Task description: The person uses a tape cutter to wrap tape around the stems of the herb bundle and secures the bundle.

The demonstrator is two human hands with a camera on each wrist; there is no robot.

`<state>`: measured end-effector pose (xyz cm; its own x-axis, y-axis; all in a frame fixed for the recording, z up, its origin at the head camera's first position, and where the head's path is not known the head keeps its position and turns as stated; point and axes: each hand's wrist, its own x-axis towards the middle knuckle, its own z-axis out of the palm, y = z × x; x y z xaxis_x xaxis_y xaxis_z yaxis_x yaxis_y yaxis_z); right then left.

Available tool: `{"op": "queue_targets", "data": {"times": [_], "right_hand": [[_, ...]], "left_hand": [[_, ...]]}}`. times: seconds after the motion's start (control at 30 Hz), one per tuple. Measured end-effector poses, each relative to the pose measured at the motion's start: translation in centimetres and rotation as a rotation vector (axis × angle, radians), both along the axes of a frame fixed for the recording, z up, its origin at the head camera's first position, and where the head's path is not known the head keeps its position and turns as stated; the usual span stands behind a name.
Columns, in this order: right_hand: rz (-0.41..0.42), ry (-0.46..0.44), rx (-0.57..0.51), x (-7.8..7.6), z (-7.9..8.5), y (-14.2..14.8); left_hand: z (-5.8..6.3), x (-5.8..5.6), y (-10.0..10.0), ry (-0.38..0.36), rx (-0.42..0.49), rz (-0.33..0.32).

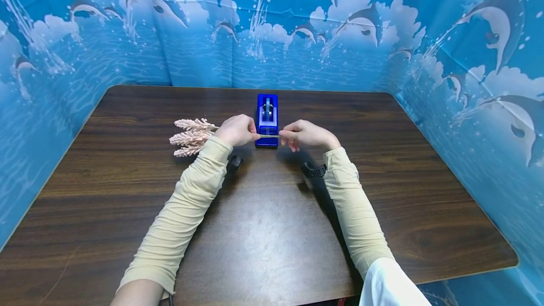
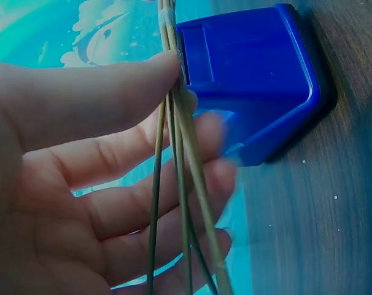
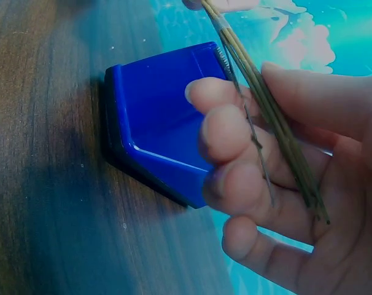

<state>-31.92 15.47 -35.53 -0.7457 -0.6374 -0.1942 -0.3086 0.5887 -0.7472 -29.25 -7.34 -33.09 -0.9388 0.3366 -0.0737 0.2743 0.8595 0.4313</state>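
A bunch of pale pink flower sprigs (image 1: 191, 137) lies sideways, blossoms to the left and thin stems pointing right. My left hand (image 1: 235, 130) pinches the stems (image 2: 183, 166) between thumb and index finger, the other fingers loosely bent behind them. Farther along, my right hand (image 1: 308, 134) pinches the stem ends (image 3: 278, 129) with its thumb and index finger. A pale translucent band (image 2: 167, 17), looking like tape, wraps the stems between the hands. Directly behind that stretch stands a blue tape dispenser (image 1: 267, 129), its front overlapped by the stems in the head view.
The dark wood-grain table (image 1: 263, 230) has its far edge just beyond the dispenser. A blue dolphin-print curtain (image 1: 199, 60) hangs around its back and sides. Black wrist devices (image 1: 314, 170) sit under both forearms.
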Motion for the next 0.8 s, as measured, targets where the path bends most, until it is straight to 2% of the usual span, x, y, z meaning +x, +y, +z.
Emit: {"op": "queue_targets", "data": {"times": [0.3,0.5,0.8], "right_hand": [[-0.044,-0.001,-0.033,0.04,-0.04,0.13],[-0.029,0.007,-0.043,0.08,-0.16,-0.01],[-0.062,0.011,-0.035,0.09,-0.07,-0.1]], "left_hand": [[-0.22,-0.07,0.2,-0.036,0.046,0.02],[-0.25,0.05,0.41,-0.001,0.061,0.061],[-0.53,-0.1,0.38,0.036,0.074,0.063]]}}
